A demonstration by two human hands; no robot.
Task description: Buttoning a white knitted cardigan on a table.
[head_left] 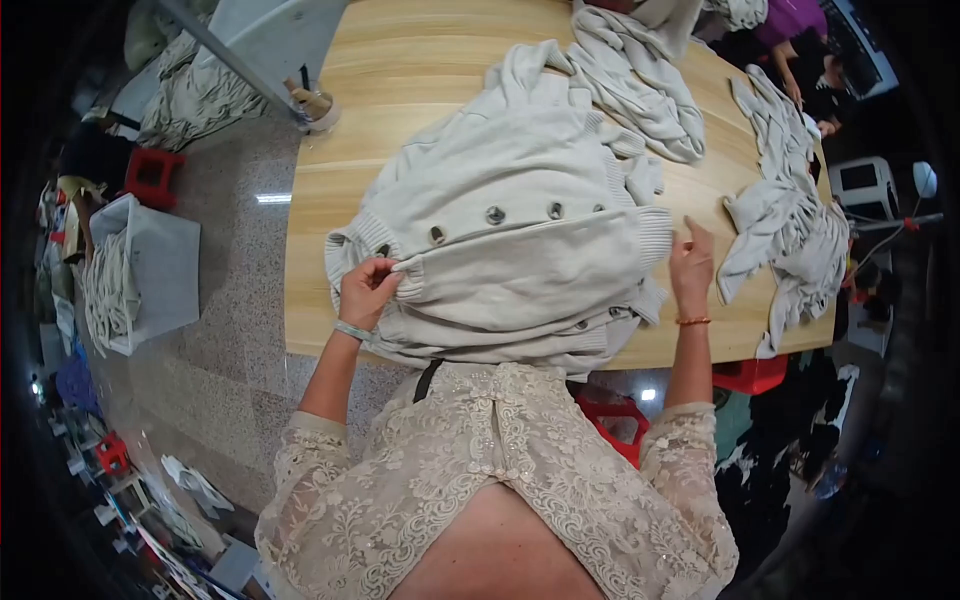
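A cream knitted cardigan [480, 180] with dark round buttons lies spread on the wooden table in front of me. One of its sleeves [540, 265] is laid across the front, nearest my body. My left hand [370, 290] pinches the cardigan at a ribbed edge on the left, thumb and fingers pressed together. Just off the ribbed end on the right, my right hand [692, 265] hovers by the tabletop with some fingers stretched out and nothing visible in it. More knit fabric lies beneath the sleeve, partly hidden.
Other cream knits [645, 80] lie at the table's far side, and a loose heap [785, 220] sits along its right edge. A metal pole [230, 60] stands at the far left corner. On the floor are a white bin of knitwear [165, 270] and a red stool [155, 175]. Other people work nearby.
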